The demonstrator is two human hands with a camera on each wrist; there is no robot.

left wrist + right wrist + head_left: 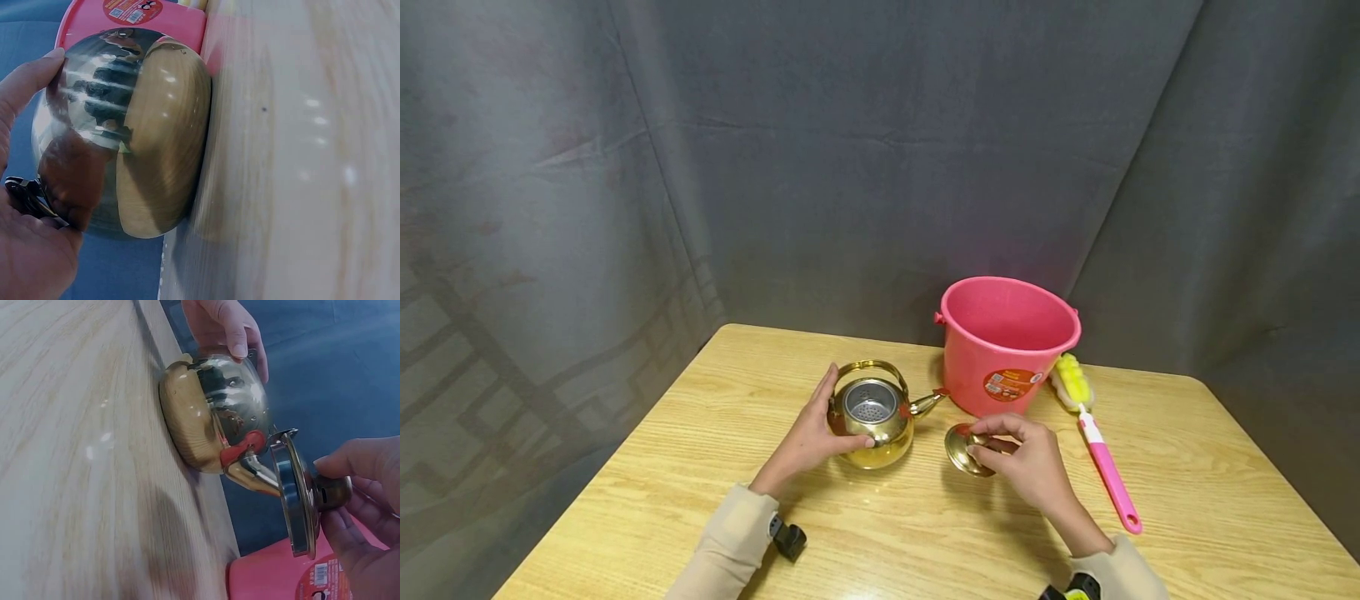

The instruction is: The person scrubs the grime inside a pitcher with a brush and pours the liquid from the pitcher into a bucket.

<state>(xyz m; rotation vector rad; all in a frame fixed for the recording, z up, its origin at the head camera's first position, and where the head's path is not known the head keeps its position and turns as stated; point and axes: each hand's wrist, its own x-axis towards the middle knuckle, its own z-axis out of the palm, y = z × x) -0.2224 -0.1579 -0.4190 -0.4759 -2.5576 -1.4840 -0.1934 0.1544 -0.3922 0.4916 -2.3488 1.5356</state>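
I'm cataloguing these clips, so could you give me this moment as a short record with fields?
Left hand: rests against the side of the gold teapot
Right hand: pinches the lid by its knob
Teapot: upright on the table, uncovered, strainer showing inside, spout toward the bucket
Bucket: pink, orange label
Brush: yellow head, pink handle, lying right of the bucket

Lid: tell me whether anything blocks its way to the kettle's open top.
Nothing loose visibly stands between the lid and the open top of the kettle. Only its spout juts out near the direct path, and its handle arches by the opening; the left hand holds the opposite side.
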